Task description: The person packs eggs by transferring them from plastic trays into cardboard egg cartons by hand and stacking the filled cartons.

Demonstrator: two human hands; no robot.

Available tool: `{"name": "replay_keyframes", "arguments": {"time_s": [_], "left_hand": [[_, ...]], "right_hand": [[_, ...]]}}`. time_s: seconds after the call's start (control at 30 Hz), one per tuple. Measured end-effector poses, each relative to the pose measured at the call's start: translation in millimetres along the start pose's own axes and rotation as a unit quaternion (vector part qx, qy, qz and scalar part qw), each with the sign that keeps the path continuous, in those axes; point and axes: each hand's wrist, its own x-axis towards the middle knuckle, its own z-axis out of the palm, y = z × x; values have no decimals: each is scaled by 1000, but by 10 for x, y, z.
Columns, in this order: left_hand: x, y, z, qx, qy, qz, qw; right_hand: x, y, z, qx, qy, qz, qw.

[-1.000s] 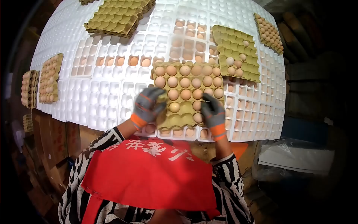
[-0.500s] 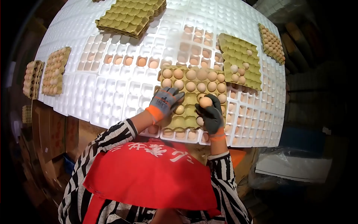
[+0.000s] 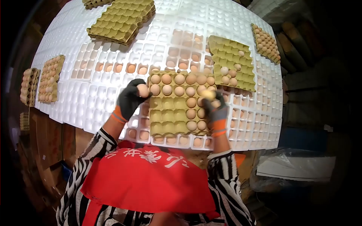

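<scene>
Both hands wear grey gloves with orange cuffs. My left hand (image 3: pixel 131 98) holds a brown egg (image 3: pixel 143 90) in its fingertips, at the left edge of a pulp egg tray (image 3: pixel 167 116). Over the tray's right side, my right hand (image 3: pixel 215 107) is closed on a pale egg (image 3: pixel 207 94), slightly blurred. Eggs fill the tray's two back rows and stand in its right columns; its front left cups show bare. White foam trays (image 3: pixel 105 94) lie around and under it, some of their cells with eggs.
Behind on the right lies a pulp tray (image 3: pixel 233 56) with several eggs. Stacked pulp trays (image 3: pixel 120 22) stand at the back left. Full egg trays sit at the far left (image 3: pixel 51 79) and far right (image 3: pixel 266 43). Plastic-wrapped white sheets (image 3: pixel 296 167) are at the lower right.
My left hand has moved left off the pulp tray and now holds an egg. My right hand still has an egg, slightly further back. Front left cups that held eggs are now bare.
</scene>
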Motion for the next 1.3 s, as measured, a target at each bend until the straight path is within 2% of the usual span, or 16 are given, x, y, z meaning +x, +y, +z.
{"name": "replay_keyframes", "arguments": {"time_s": [0.17,0.3,0.37,0.5,0.63,0.7,0.8,0.83,0.87,0.93,1.0,1.1,1.13,1.2,1.23,1.3], "left_hand": [[-34,124,-38,262,123,-22,957],[-30,-24,-20,466,89,32,880],[-14,-84,44,689,80,151,704],[132,-190,214,802,15,188,567],[365,-246,317,877,-4,59,476],[374,-127,367,829,-3,50,558],[368,-27,61,645,13,75,761],[301,137,125,423,59,-77,901],[278,209,-27,297,31,-62,952],[271,333,-188,184,15,-46,982],[306,455,-198,225,40,-50,972],[586,384,-92,467,55,31,882],[736,250,-223,673,-8,241,700],[696,169,117,823,-3,200,531],[747,137,247,869,-41,96,483],[897,-153,202,883,10,156,442]], "right_hand": [[1376,-227,-799,-223,195,-131,946],[1672,-278,-846,-231,201,-72,949],[1383,-401,-552,-143,99,-160,972],[385,-536,384,-170,-124,-149,966],[18,-532,1071,-443,-261,-286,809],[46,-234,1402,-619,-258,-264,693],[69,-407,1173,-380,-244,-215,866],[121,-364,1047,-291,-248,-203,902],[94,-401,911,-78,-250,-28,965],[167,-491,774,71,-235,91,965],[325,-526,714,-67,-234,-23,970],[563,-605,754,-258,-220,-202,919],[576,-645,841,-313,-216,-262,887],[557,-847,1081,-541,-248,-171,785],[640,-791,1168,-623,-266,-133,723],[755,-679,1242,-669,-273,-146,676]]}}
